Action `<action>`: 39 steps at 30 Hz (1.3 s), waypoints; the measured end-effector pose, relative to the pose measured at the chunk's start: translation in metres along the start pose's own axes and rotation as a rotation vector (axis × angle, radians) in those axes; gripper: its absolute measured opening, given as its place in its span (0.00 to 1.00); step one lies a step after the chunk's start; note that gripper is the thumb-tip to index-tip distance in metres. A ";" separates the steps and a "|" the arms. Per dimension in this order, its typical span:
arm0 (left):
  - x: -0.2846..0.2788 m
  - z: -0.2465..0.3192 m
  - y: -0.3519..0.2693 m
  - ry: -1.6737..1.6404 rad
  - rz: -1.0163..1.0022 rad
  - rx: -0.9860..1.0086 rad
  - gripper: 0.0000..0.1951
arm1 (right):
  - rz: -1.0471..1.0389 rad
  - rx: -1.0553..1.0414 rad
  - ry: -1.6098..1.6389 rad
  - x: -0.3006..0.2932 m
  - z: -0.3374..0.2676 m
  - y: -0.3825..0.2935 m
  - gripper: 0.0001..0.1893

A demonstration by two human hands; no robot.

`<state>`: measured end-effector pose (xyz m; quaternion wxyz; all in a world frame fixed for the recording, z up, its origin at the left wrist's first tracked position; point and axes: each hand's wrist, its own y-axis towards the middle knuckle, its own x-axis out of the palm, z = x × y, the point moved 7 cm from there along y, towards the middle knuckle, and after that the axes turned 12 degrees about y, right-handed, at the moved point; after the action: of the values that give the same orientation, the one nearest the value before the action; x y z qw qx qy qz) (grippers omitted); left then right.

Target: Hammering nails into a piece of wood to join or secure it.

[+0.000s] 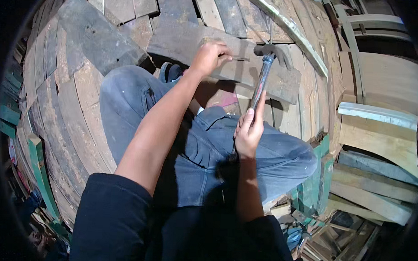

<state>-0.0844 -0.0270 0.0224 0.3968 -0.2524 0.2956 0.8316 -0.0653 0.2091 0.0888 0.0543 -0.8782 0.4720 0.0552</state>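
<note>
In my right hand (249,133) is a claw hammer (262,79), gripped low on its worn, blue-grey handle with the forefinger laid along it. Its dark head is over the right part of a thick, weathered wooden plank (184,40). My left hand (209,58) pinches a thin metal nail (241,58) between thumb and fingers above that same plank. The nail lies nearly level and points right, towards the hammer. Whether its tip touches the wood I cannot tell. The plank spans the floor just beyond my crossed legs.
A broad dark board (98,33) lies at the upper left. A narrow batten (292,26) runs along the upper right. Stacked lumber (374,133) stands at right, beside green-painted wood (319,175). A green post (41,173) is at left. Uneven boards (71,108) form the floor.
</note>
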 end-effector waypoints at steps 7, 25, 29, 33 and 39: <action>-0.001 -0.005 -0.002 0.017 0.029 0.029 0.08 | 0.032 -0.021 -0.134 0.005 0.004 0.004 0.29; -0.004 -0.003 0.000 0.015 0.086 0.100 0.07 | 0.021 -0.002 -0.203 0.002 -0.003 0.007 0.30; 0.000 0.007 0.002 0.002 0.091 0.094 0.07 | -0.011 -0.048 -0.234 0.002 0.004 0.005 0.29; -0.004 -0.005 -0.009 0.028 0.065 0.052 0.07 | -0.018 -0.017 -0.158 0.007 0.008 0.004 0.29; 0.000 0.004 0.001 0.028 0.109 0.071 0.05 | -0.080 -0.189 -0.436 0.008 -0.003 0.012 0.29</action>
<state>-0.0863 -0.0251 0.0255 0.3552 -0.2333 0.3437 0.8374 -0.0708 0.1957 0.0903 0.0746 -0.8647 0.4064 0.2855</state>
